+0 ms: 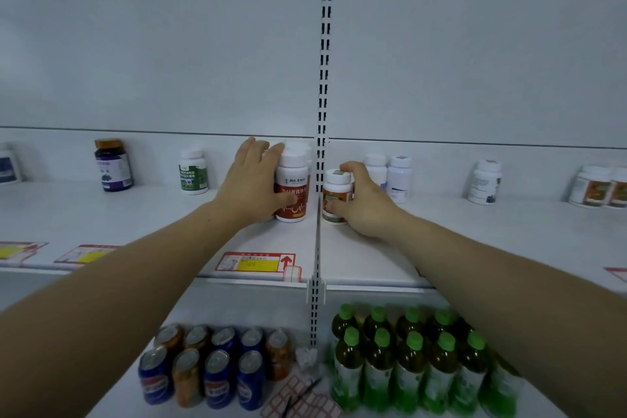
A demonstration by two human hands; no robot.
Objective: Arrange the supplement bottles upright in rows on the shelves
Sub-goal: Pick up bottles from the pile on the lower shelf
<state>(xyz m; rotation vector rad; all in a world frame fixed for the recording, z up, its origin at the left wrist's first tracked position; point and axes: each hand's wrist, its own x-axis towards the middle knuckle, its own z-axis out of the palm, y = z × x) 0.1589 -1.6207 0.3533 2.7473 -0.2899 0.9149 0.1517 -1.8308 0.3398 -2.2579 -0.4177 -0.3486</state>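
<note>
White shelving fills the view, split by a slotted upright [324,44] at twelve o'clock. On the upper shelf [135,214], just at nine o'clock of the upright, a red bottle [291,193] stands upright with more white caps behind it. The left grip [252,187] holds it, fingers along its nine o'clock side and thumb across the label. Just at three o'clock of the upright stands an orange bottle [336,197], pinched by the right grip [364,204] with the thumb on the label and a finger curled behind the cap. Two white bottles [399,178] stand behind that grip. Well apart at nine o'clock stand a green bottle [193,171] and a purple bottle [113,164]. Cans [210,366] and drink bottles [407,360] fill the lower shelf at six o'clock.
</note>
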